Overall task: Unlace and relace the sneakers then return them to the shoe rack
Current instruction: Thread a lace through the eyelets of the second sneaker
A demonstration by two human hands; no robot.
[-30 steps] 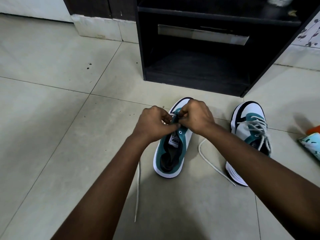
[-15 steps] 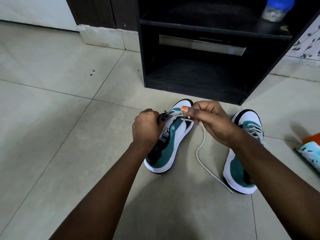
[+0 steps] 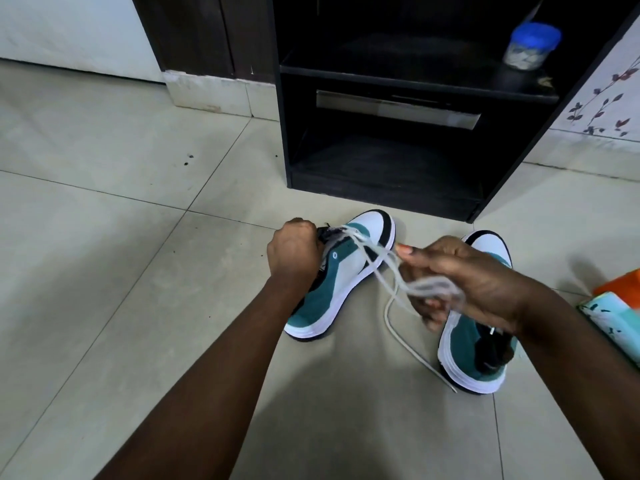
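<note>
Two white and teal sneakers lie on the tiled floor in front of the dark shoe rack point(image 3: 381, 181). The left sneaker point(image 3: 341, 275) is tipped onto its side, and my left hand point(image 3: 294, 252) grips its upper at the tongue. My right hand point(image 3: 460, 282) holds the white lace point(image 3: 394, 299), which runs taut from the sneaker's eyelets to my fingers; its loose end trails on the floor. The right sneaker point(image 3: 474, 355) stands upright behind my right hand, partly hidden by it.
A small jar with a blue lid point(image 3: 531, 45) stands on the rack's upper shelf. An orange and pale patterned object point(image 3: 620, 306) lies at the right edge. A white wall and a dark door frame stand at the back left.
My right hand has pulled the lace out to the right, away from the left sneaker. The left sneaker has been tipped onto its side. The view has tilted up.
</note>
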